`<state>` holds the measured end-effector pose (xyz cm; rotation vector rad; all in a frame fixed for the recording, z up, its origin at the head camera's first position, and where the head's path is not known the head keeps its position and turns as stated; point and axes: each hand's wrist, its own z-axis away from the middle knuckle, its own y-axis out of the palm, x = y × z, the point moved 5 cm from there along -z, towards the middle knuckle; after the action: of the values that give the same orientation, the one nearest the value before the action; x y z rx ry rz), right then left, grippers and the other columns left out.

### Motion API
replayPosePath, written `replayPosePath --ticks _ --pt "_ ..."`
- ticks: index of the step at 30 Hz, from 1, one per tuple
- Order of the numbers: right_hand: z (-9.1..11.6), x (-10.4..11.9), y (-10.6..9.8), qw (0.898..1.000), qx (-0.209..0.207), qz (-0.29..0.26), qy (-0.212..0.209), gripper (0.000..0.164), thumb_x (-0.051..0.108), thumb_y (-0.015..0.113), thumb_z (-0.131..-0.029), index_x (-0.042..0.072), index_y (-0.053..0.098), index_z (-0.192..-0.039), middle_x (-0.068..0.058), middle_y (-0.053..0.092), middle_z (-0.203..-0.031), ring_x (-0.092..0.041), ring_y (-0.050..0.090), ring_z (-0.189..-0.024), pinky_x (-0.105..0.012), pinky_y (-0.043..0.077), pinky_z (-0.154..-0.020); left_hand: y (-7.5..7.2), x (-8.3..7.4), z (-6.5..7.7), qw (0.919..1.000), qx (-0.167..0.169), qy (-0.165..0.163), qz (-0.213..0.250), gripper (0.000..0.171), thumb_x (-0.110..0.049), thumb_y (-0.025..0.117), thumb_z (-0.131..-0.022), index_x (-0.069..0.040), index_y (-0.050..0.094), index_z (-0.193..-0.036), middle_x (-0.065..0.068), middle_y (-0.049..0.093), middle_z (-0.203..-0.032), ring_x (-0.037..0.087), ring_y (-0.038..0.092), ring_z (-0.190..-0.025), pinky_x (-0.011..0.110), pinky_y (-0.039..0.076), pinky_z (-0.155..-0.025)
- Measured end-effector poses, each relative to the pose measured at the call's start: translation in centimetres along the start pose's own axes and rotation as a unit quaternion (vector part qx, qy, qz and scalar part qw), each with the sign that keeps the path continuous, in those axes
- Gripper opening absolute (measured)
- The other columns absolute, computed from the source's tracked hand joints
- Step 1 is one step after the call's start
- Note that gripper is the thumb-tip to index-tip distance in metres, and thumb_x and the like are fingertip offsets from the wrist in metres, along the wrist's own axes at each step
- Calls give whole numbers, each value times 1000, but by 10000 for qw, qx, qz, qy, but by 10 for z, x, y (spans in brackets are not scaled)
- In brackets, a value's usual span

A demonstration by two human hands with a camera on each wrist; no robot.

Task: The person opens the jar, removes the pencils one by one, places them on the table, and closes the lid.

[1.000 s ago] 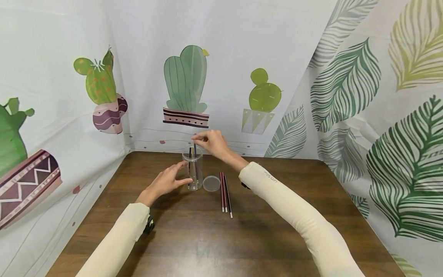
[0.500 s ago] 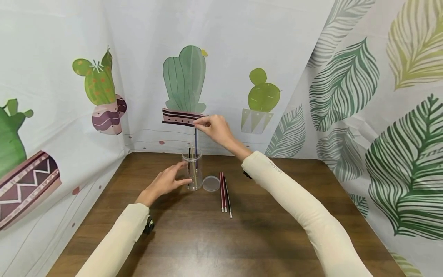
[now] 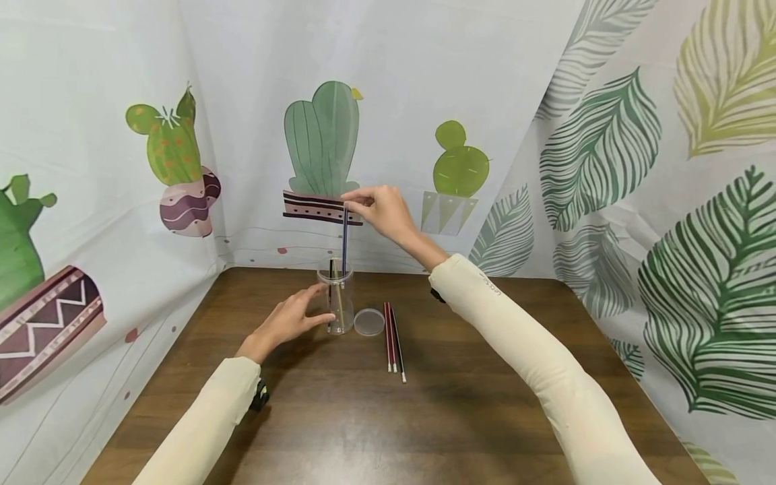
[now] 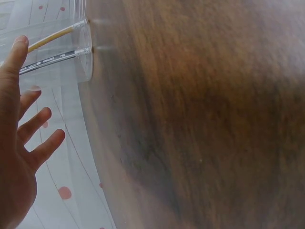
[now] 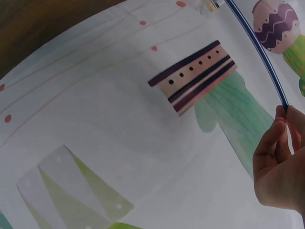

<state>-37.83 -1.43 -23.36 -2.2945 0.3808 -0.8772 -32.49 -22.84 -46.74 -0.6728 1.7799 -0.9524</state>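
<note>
My right hand (image 3: 384,212) pinches the upper end of a blue pencil (image 3: 345,236) between thumb and fingertips, and holds it upright over a clear jar (image 3: 348,304). The pencil's lower end overlaps the jar's mouth. In the right wrist view the blue pencil (image 5: 259,46) runs down from the fingertips to a pale eraser end. Inside the jar lean a yellow pencil (image 4: 52,39) and a dark pencil (image 4: 50,62), erasers down. My left hand (image 3: 287,320) is at the jar's left side, thumb and forefinger right against its wall, the other fingers spread.
Right of the jar lies a round clear lid (image 3: 369,322). Beside it, two dark red pencils (image 3: 389,337) and a black pencil (image 3: 398,343) lie on the brown wooden table (image 3: 339,417). A cactus-print curtain (image 3: 394,87) hangs behind the table.
My right hand has risen, drawing the blue pencil up from deep in the jar until most of it shows above the rim. The left hand stays in place at the jar.
</note>
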Motion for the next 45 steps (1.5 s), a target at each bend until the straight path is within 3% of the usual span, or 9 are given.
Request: replayPosePath --ticks 4,11,19,27,35,45 --pt "-3 2 -11 9999 -137 -37 33 20 21 72 -100 11 81 -115 -5 79 -109 -19 74 -83 -23 43 -54 1 0 0 10000 27 -3 14 84 -64 69 -92 -17 42 -156 7 55 -153 34 53 -139 61 45 -109" --pt "-5 2 -28 9994 -331 8 107 19 23 73 -99 13 81 -114 -4 80 -101 -12 70 -77 -23 36 -51 0 -2 -1 10000 7 42 -35 85 -65 69 -91 -16 43 -156 8 55 -153 33 53 -138 60 45 -110" --pt "-5 -1 -44 9979 -635 -57 89 19 19 75 -98 10 81 -113 -5 80 -104 -13 71 -79 -21 43 -57 0 -2 0 10000 -31 22 -37 80 -58 73 -93 -16 43 -155 9 55 -152 34 54 -137 61 46 -108" --pt "0 -8 -54 9972 -745 7 105 18 18 76 -97 10 82 -113 -5 80 -103 -14 71 -81 -22 46 -61 1 -2 0 10000 0 16 -40 87 -67 68 -91 -16 42 -156 9 54 -153 35 53 -138 61 45 -109" --pt "25 -43 -44 9987 -356 205 305 17 19 74 -99 11 82 -111 -5 80 -105 -19 72 -79 -22 45 -58 1 -1 1 10000 -41 14 -11 81 -58 73 -92 -16 44 -155 9 55 -152 34 54 -137 61 46 -109" --pt "66 -91 -32 9963 51 376 769 20 20 73 -100 9 81 -114 -8 79 -111 -20 75 -87 -29 52 -66 0 -3 2 10000 -42 -10 16 84 -63 71 -91 -16 44 -155 9 56 -152 34 55 -137 61 46 -108"
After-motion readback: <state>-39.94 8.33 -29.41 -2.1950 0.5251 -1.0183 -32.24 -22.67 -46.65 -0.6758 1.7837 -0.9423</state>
